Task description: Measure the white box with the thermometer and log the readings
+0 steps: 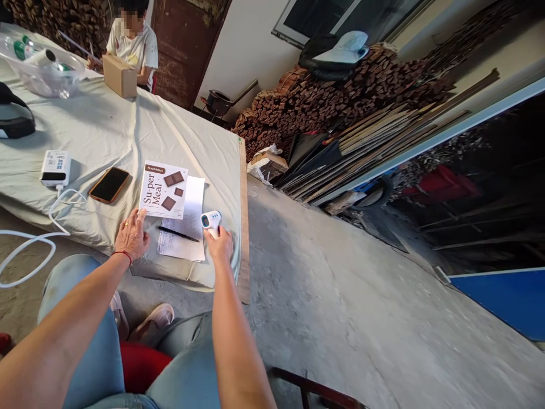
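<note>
My left hand (131,234) lies on the cloth with its fingers stretched out and apart. Its fingertips reach the lower left corner of a white box (162,190) marked "Su-per Meal", with brown bars pictured on it. Wrapped in my right hand (221,245) is a white and blue handheld infrared thermometer (211,219), near the table's right edge. Between my hands are sheets of paper with writing (181,245), partly covered by the box. A black pen (177,233) rests across them.
The cloth-covered table (170,136) carries a phone (109,185), a white power bank (56,168) with a cable, a cardboard box (120,75) and a clear basin (55,76) of bottles. A person (142,48) sits at the far side. Stacked firewood (315,91) lines the wall.
</note>
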### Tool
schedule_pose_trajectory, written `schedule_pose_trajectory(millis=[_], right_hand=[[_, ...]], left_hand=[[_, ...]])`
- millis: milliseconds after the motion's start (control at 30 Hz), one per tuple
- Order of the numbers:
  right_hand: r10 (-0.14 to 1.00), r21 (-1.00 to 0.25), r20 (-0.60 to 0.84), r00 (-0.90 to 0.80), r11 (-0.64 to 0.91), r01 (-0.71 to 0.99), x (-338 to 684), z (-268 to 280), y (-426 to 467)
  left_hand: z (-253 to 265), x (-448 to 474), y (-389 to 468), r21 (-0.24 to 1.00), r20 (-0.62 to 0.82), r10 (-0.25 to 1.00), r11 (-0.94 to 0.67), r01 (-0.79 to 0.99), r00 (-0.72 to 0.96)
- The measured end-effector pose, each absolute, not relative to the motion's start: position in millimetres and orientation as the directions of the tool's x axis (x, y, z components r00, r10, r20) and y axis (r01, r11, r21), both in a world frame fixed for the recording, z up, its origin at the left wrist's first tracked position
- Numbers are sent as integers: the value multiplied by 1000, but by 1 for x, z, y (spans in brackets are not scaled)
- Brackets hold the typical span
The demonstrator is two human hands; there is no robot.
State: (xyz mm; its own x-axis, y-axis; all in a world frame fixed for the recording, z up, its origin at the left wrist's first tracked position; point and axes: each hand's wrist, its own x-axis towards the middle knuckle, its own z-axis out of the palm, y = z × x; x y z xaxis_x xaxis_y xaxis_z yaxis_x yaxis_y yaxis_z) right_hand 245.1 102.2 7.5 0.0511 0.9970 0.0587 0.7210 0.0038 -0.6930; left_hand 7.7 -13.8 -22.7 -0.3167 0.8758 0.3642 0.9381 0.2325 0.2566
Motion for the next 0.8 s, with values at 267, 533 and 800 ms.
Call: schedule_pose_trajectory(millis=[267, 533, 800], right_hand=[[961, -664, 256, -107, 255, 703, 221, -9, 108], [957, -608, 91, -274, 272, 746, 189, -9, 89], [948, -836, 199, -248, 296, 461, 223, -24, 68]], left_hand=[[-22, 7, -13, 234, 405, 861, 228, 945, -307], [-24, 7, -13, 258, 388, 865, 231, 938, -320], [-17, 12, -13, 277, 323, 881, 261, 925, -345]])
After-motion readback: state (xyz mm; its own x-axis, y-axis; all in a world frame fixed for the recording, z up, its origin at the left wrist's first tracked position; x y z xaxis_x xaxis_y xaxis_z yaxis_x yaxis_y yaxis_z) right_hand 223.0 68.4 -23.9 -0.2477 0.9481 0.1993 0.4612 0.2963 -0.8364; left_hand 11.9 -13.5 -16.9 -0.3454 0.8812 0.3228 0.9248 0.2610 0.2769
